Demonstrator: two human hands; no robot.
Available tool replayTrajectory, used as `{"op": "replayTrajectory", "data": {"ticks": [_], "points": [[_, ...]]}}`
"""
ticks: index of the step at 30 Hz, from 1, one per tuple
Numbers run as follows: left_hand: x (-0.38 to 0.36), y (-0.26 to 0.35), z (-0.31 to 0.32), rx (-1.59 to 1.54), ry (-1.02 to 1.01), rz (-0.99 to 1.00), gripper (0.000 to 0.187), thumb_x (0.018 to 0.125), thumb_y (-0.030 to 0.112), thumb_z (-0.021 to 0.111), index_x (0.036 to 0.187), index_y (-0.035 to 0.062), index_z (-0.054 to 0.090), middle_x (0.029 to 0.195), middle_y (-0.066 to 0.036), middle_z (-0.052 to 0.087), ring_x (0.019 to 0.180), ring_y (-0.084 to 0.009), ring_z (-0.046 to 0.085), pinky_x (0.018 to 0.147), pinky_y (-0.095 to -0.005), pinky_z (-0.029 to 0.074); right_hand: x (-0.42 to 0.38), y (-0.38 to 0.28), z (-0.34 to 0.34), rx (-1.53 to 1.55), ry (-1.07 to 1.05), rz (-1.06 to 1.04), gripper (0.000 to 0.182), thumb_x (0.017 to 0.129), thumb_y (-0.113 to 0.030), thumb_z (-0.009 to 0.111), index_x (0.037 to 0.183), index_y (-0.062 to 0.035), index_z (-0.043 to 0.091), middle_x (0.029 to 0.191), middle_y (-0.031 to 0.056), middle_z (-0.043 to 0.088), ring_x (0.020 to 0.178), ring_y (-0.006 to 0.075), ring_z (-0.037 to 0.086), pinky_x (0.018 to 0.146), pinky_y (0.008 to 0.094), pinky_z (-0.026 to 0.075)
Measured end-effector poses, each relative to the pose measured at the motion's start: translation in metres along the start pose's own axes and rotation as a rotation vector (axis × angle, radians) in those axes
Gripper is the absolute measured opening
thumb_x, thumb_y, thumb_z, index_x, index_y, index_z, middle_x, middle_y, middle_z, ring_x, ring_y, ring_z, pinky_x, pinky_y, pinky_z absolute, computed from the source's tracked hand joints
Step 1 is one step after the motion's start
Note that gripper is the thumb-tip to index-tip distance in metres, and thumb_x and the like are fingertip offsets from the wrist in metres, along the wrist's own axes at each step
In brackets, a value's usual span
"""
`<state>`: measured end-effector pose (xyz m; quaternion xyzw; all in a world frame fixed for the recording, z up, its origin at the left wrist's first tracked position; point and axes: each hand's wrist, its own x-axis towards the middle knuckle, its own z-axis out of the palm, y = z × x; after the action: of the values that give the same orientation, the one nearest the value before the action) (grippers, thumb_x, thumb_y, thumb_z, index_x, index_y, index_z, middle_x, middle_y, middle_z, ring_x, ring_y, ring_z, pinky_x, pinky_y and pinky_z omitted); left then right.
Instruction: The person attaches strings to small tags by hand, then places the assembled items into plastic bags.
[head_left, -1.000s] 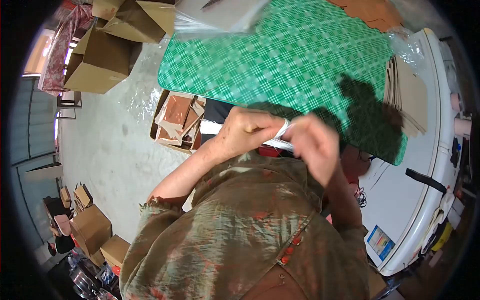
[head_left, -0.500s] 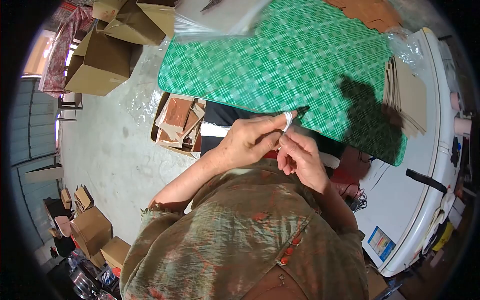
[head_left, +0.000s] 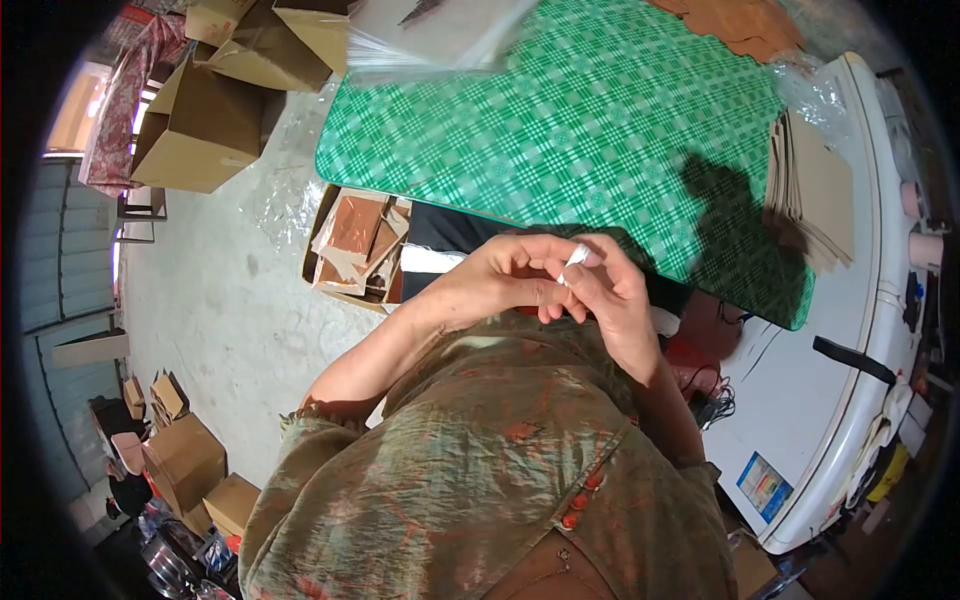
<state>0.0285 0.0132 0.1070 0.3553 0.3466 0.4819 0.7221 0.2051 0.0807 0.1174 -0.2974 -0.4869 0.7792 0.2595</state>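
A small white strip or band point(head_left: 576, 258) is pinched between my two hands, in front of my body at the near edge of the green checked table point(head_left: 560, 150). My left hand point(head_left: 500, 280) comes from the left, its thumb and fingers closed near the lower end of the white piece. From the right, my right hand point(head_left: 615, 295) has its thumb and fingers closed on that same piece. The fingertips of both hands meet around it, and part of it is hidden by them.
Clear plastic sheets point(head_left: 440, 40) lie on the table's far left, flat cardboard pieces point(head_left: 820, 190) at its right. A box of brown scraps point(head_left: 355, 240) stands left of my lap. Open cartons point(head_left: 210, 130) are at the upper left. A white surface point(head_left: 800, 400) lies right.
The white band was looped around a finger of my left hand; now it is off that finger and held between the fingertips of both hands. My right hand has moved up slightly.
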Motion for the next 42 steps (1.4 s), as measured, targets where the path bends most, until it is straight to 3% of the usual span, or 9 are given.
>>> {"op": "replayTrajectory", "data": {"ticks": [8,17,23,27,28,31,34,39,42], "points": [[0.006,0.003,0.007,-0.122,0.081,-0.015,0.029,0.095,0.001,0.060,0.124,0.0010,0.062,0.101,-0.005,0.068,0.087,-0.0123,0.063,0.074,-0.0242,0.048,0.000,0.034,-0.008,-0.034,0.126,-0.126,0.011,0.098,-0.012,0.062,0.098,-0.0044,0.055,0.077,0.0003,0.061,0.059,0.0035,0.051,0.049,0.0186,0.035],[0.007,-0.010,0.013,-0.172,0.316,0.110,0.020,0.094,0.004,0.063,0.114,0.0013,0.060,0.095,-0.003,0.067,0.083,-0.0106,0.062,0.076,-0.0247,0.049,0.002,0.044,-0.001,-0.312,0.259,-0.411,0.014,0.099,-0.011,0.060,0.096,0.0000,0.052,0.077,0.0052,0.066,0.060,0.0061,0.058,0.051,0.0201,0.045],[0.007,-0.008,0.016,0.070,0.534,0.244,0.017,0.095,0.003,0.063,0.112,0.0010,0.059,0.093,-0.003,0.066,0.081,-0.0079,0.061,0.070,-0.0233,0.051,0.004,0.042,0.002,-0.236,0.219,-0.364,0.012,0.100,-0.011,0.057,0.100,-0.0001,0.051,0.078,0.0067,0.067,0.060,0.0082,0.062,0.050,0.0202,0.044],[0.005,-0.002,0.010,0.985,0.581,0.636,0.016,0.088,-0.001,0.067,0.104,0.0032,0.064,0.086,-0.006,0.065,0.072,-0.0193,0.060,0.064,-0.0304,0.050,0.007,0.015,-0.007,0.058,-0.060,0.106,0.025,0.105,-0.026,0.046,0.098,-0.0031,0.053,0.069,0.0047,0.062,0.051,0.0093,0.056,0.045,0.0209,0.039],[0.006,0.000,0.008,1.000,0.558,0.683,0.019,0.084,-0.002,0.068,0.102,0.0045,0.066,0.085,-0.008,0.064,0.071,-0.0263,0.059,0.064,-0.0332,0.049,0.007,0.010,-0.008,0.101,-0.097,0.229,0.029,0.105,-0.030,0.042,0.095,-0.0050,0.054,0.063,0.0042,0.058,0.045,0.0112,0.050,0.041,0.0226,0.035],[-0.001,0.012,0.009,1.157,0.422,0.713,0.024,0.082,-0.003,0.070,0.106,0.0019,0.067,0.084,-0.009,0.066,0.073,-0.0223,0.061,0.064,-0.0311,0.049,0.007,-0.001,-0.015,0.553,-0.270,0.467,0.036,0.103,-0.031,0.040,0.075,-0.0117,0.048,0.051,0.0017,0.046,0.036,0.0116,0.038,0.039,0.0260,0.030],[-0.001,0.019,0.009,1.294,0.261,0.789,0.032,0.076,0.000,0.069,0.108,0.0017,0.067,0.086,-0.007,0.061,0.077,-0.0229,0.060,0.067,-0.0325,0.052,0.010,0.011,-0.021,0.763,-0.431,0.468,0.040,0.104,-0.033,0.035,0.067,-0.0159,0.041,0.047,0.0000,0.041,0.034,0.0115,0.033,0.038,0.0271,0.028],[-0.007,0.021,0.002,1.482,0.170,0.741,0.036,0.072,0.004,0.066,0.108,0.0001,0.065,0.090,-0.006,0.059,0.084,-0.0231,0.061,0.072,-0.0324,0.055,0.007,0.017,-0.020,0.776,-0.342,0.534,0.040,0.103,-0.035,0.036,0.067,-0.0171,0.041,0.047,-0.0010,0.040,0.035,0.0116,0.031,0.040,0.0264,0.027],[-0.007,0.018,-0.007,1.469,0.097,0.638,0.027,0.074,0.003,0.064,0.100,-0.0002,0.064,0.088,-0.009,0.060,0.084,-0.0256,0.063,0.071,-0.0351,0.055,0.003,0.021,-0.018,0.721,-0.256,0.586,0.038,0.102,-0.036,0.040,0.069,-0.0160,0.042,0.050,-0.0015,0.039,0.038,0.0109,0.029,0.042,0.0258,0.026]]}}
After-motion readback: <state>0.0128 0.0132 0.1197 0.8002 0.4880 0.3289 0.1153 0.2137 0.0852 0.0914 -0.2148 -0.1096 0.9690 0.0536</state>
